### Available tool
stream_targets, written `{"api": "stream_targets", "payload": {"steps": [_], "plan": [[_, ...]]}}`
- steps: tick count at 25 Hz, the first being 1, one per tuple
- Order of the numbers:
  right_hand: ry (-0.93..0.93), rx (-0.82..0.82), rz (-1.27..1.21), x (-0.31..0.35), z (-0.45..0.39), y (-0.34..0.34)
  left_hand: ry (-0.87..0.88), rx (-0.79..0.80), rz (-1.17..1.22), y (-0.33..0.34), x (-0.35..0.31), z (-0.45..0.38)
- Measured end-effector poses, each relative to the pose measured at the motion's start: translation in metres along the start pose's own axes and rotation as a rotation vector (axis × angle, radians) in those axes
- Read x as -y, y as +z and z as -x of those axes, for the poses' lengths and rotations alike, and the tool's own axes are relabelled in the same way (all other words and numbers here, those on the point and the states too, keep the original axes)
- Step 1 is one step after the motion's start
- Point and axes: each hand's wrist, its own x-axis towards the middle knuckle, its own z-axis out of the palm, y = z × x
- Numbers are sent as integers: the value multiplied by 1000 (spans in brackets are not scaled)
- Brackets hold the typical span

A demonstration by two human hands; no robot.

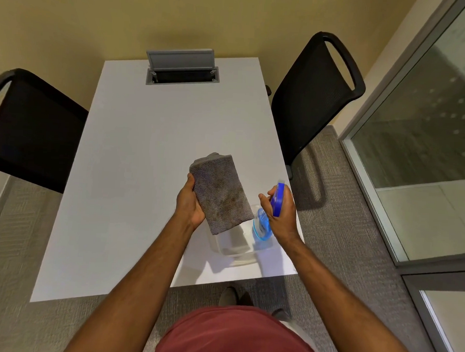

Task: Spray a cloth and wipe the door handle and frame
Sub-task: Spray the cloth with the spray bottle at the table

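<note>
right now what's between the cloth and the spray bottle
Head view: nothing solid. The cloth in the left hand and spray bottle in the right hand are separated by open air above a clear container.

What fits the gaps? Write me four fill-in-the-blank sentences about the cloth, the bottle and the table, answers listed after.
1. The left hand holds a folded ____ cloth.
2. The right hand grips a spray bottle whose head is ____.
3. Under the bottle, a clear ____ sits on the white table.
4. A ____ chair stands at each side.

Answers: grey; blue; plastic container; black
</note>
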Motion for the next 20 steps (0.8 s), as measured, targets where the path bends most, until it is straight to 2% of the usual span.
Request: {"api": "stream_targets", "payload": {"steps": [12, 20], "plan": [[119, 82, -50, -30, -10, 10, 20, -14, -31, 1, -6, 4], [80, 177, 21, -38, -8, -5, 29, -4, -37, 7, -5, 3]]}}
